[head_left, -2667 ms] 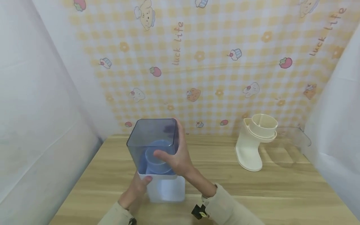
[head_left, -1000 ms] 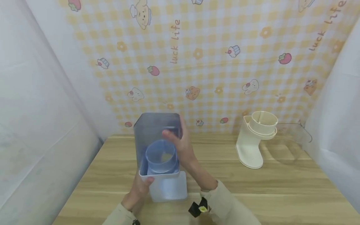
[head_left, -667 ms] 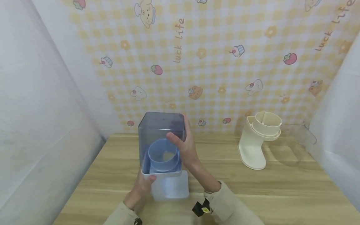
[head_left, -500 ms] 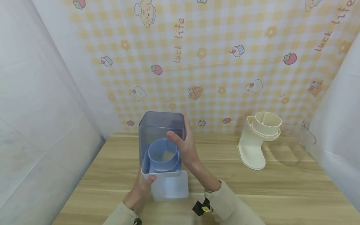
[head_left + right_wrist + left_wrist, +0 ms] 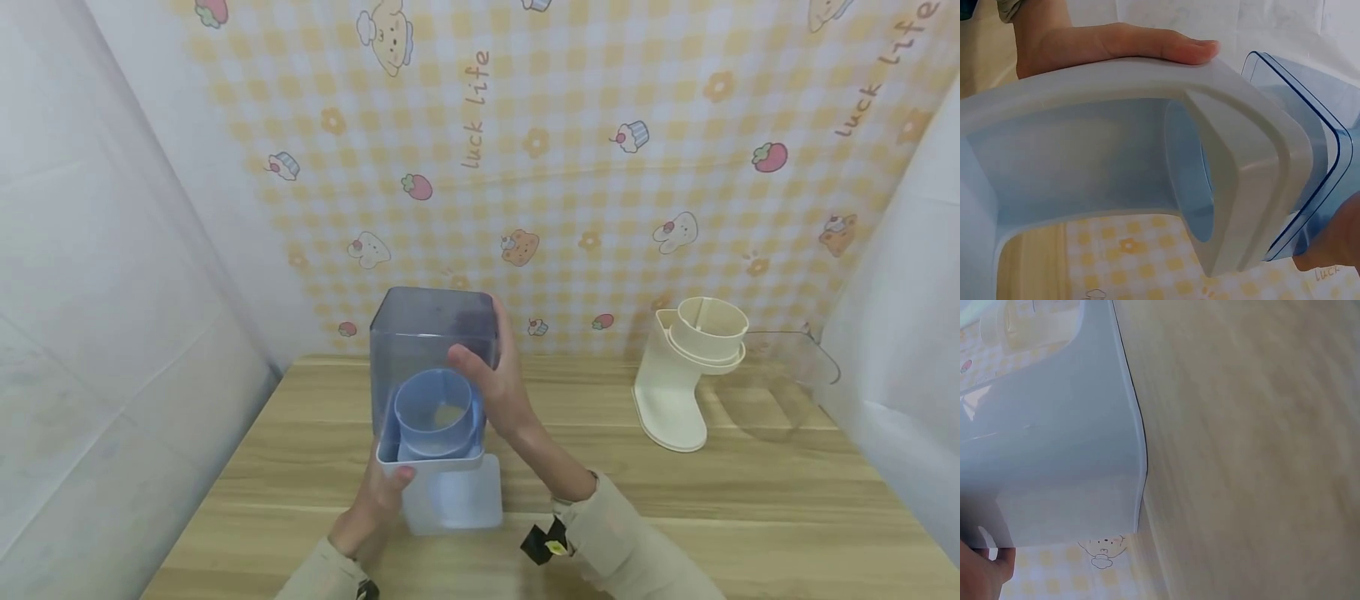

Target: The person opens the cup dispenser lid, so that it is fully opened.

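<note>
A pale blue feeder-like stand (image 5: 453, 496) has a shallow square top with a round ring (image 5: 433, 408) inside. My left hand (image 5: 375, 500) grips the side of this top, thumb on its front rim; the right wrist view shows the thumb along the stand's neck (image 5: 1085, 75). My right hand (image 5: 498, 387) holds the right side of a see-through blue-grey square container (image 5: 427, 350), thumb across its front. The container stands over and behind the ring. In the right wrist view its rim (image 5: 1338, 150) slants beside the stand's top, with a narrow gap between them.
At the right on the wooden table (image 5: 570, 475) stands a cream stand (image 5: 675, 392) with a round ring on top. Behind it lies a clear container (image 5: 787, 367). A checked, patterned cloth (image 5: 562, 208) hangs at the back, with white sheets at both sides.
The container has tilted back from leaning over the stand's top, so the ring shows more plainly. Over the last half second it rises slightly with my right hand. My left hand stays nearly still.
</note>
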A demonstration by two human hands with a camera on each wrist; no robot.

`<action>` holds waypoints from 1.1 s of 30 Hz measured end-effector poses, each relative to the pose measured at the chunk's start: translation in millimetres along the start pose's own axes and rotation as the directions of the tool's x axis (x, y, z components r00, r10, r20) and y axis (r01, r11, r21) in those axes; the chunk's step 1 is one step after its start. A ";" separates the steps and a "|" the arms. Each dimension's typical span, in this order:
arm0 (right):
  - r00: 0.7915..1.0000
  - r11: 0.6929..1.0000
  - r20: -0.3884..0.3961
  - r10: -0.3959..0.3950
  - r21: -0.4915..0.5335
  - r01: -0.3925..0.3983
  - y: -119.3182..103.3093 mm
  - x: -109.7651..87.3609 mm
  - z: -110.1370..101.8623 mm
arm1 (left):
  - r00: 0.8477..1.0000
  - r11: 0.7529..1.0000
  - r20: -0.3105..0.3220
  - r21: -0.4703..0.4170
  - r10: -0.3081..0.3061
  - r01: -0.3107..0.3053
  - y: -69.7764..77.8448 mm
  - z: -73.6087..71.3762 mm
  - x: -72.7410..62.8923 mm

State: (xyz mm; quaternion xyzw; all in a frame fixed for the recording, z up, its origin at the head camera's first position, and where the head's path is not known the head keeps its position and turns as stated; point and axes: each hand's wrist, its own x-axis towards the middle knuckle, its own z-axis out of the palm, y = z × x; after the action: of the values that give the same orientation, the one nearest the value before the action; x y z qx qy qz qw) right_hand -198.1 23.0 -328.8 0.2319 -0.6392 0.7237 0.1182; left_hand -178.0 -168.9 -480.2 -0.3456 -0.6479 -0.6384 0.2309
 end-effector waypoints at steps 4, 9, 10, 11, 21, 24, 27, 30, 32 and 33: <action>0.999 0.999 -0.026 -0.034 0.030 0.035 -11.2 7.8 -7.8 | 1.000 1.000 0.008 -0.008 0.019 -0.019 1.5 2.4 5.2; 0.985 0.986 -0.091 -0.146 0.073 0.153 -24.9 25.7 -22.8 | 0.999 1.000 0.020 0.002 0.025 -0.025 3.1 2.9 10.1; 0.981 0.981 -0.097 -0.168 0.083 0.176 -26.5 29.4 -26.8 | 1.000 1.000 0.017 0.002 0.025 -0.025 3.0 2.9 10.3; 0.976 0.976 -0.099 -0.192 0.090 0.201 -28.1 33.1 -31.0 | 1.000 1.000 0.016 0.000 0.023 -0.023 2.8 2.8 10.3; 0.965 0.973 -0.132 -0.228 0.010 0.231 -12.7 53.0 -71.1 | 0.999 1.000 0.023 -0.010 0.027 -0.027 1.5 1.4 9.6; 0.972 0.977 -0.101 -0.214 -0.031 0.212 3.1 58.4 -81.7 | 0.999 0.999 0.024 -0.028 0.039 -0.038 1.3 1.3 10.2; 0.983 0.984 -0.073 -0.169 -0.078 0.163 20.6 62.0 -91.7 | 0.998 0.998 0.023 -0.040 0.050 -0.050 0.0 2.0 10.2; 0.992 0.982 -0.044 -0.119 -0.155 0.111 40.3 62.1 -101.5 | 0.998 0.997 0.022 -0.046 0.063 -0.062 -1.5 2.6 10.5; 0.996 0.968 -0.008 -0.093 -0.234 0.089 55.6 60.5 -108.0 | 0.998 0.997 0.022 -0.045 0.061 -0.060 -1.2 2.7 10.3; 0.997 0.956 0.019 -0.081 -0.280 0.083 63.7 59.2 -111.2 | 0.998 0.997 0.021 -0.045 0.061 -0.060 -1.3 2.7 10.1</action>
State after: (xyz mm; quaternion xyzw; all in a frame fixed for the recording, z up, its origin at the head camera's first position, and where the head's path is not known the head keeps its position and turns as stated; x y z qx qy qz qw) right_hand -299.5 114.7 -363.8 0.2416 -0.7257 0.6193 0.1776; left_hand -185.2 -164.6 -473.8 -0.3774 -0.6255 -0.6411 0.2352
